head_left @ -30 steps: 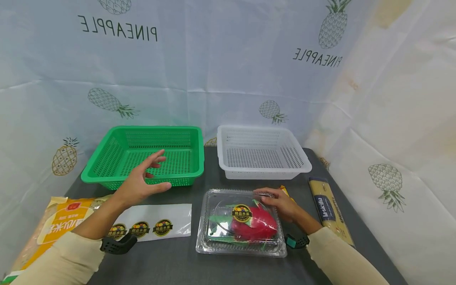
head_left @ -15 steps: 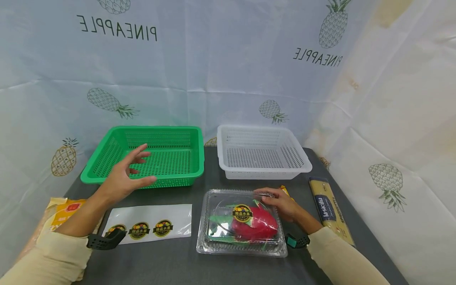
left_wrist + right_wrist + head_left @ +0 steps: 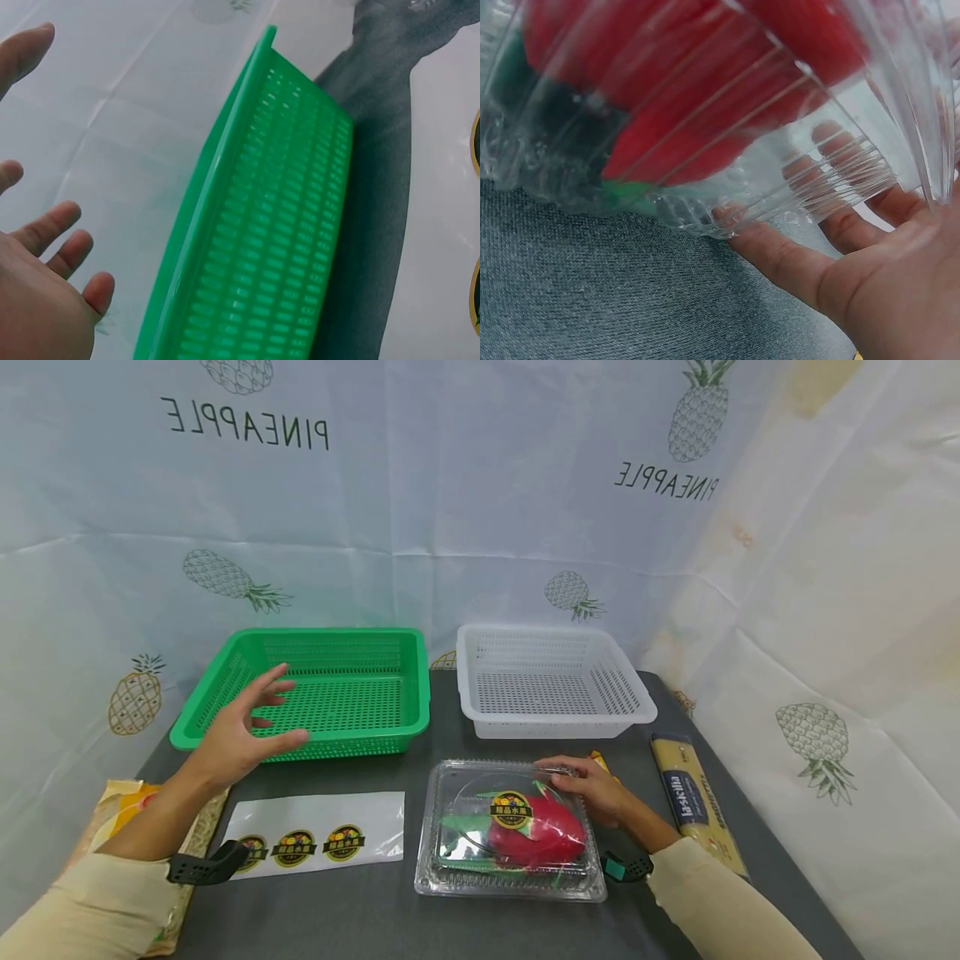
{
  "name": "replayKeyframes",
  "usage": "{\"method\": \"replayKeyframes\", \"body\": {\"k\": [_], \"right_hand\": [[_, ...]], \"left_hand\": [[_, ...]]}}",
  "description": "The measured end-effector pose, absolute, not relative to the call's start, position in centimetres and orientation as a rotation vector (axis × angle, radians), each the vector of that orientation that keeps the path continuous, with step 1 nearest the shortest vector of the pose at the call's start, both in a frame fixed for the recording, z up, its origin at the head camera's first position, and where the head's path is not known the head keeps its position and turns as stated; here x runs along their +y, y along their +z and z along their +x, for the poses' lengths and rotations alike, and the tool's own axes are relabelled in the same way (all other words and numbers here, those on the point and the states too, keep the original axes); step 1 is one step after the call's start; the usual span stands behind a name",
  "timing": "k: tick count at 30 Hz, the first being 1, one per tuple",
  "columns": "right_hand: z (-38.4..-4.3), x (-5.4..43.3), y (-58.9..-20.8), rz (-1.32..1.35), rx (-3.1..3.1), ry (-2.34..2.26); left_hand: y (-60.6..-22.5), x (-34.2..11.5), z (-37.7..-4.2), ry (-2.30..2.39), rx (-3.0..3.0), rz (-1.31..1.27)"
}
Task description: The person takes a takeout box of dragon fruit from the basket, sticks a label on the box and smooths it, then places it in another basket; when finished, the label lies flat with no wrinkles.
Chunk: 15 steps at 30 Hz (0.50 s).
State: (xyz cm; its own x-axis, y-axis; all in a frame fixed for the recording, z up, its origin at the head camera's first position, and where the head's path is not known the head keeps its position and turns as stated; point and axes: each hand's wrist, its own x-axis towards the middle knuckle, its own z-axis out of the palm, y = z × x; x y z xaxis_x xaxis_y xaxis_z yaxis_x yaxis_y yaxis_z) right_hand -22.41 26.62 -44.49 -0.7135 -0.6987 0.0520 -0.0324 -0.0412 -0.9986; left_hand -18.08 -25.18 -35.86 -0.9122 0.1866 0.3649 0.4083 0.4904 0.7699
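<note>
A clear plastic clamshell box (image 3: 457,810) lies on the dark table, a round black-and-gold sticker (image 3: 512,810) on its lid. Inside is a red dragon fruit (image 3: 551,831) with green tips. My right hand (image 3: 592,789) grips the box's far right corner; in the right wrist view some fingers (image 3: 847,229) show partly through the clear plastic. My left hand (image 3: 228,739) hovers in front of the green basket (image 3: 416,722), thumb and fingers spread, holding nothing. In the left wrist view that basket's perforated side stands beside the hand, apart from it.
A white sheet (image 3: 300,810) with several round stickers lies left of the box. The white basket (image 3: 555,727) stands behind it. A spaghetti pack (image 3: 693,802) lies at right, a yellow grain bag (image 3: 123,797) at left. Something yellow (image 3: 602,762) peeks out behind my right hand.
My left hand has moved left, away from the middle of the green basket, uncovering more of the sticker sheet. The right hand and the box have stayed in place.
</note>
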Motion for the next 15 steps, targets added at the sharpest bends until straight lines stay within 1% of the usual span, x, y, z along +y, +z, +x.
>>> {"method": "replayKeyframes", "body": {"k": [15], "right_hand": [[-22.4,26.7,-44.6,-0.782,1.735,-1.816]], "left_hand": [[-36.0,-27.9,-18.6,-1.348,-2.512,-0.416]]}}
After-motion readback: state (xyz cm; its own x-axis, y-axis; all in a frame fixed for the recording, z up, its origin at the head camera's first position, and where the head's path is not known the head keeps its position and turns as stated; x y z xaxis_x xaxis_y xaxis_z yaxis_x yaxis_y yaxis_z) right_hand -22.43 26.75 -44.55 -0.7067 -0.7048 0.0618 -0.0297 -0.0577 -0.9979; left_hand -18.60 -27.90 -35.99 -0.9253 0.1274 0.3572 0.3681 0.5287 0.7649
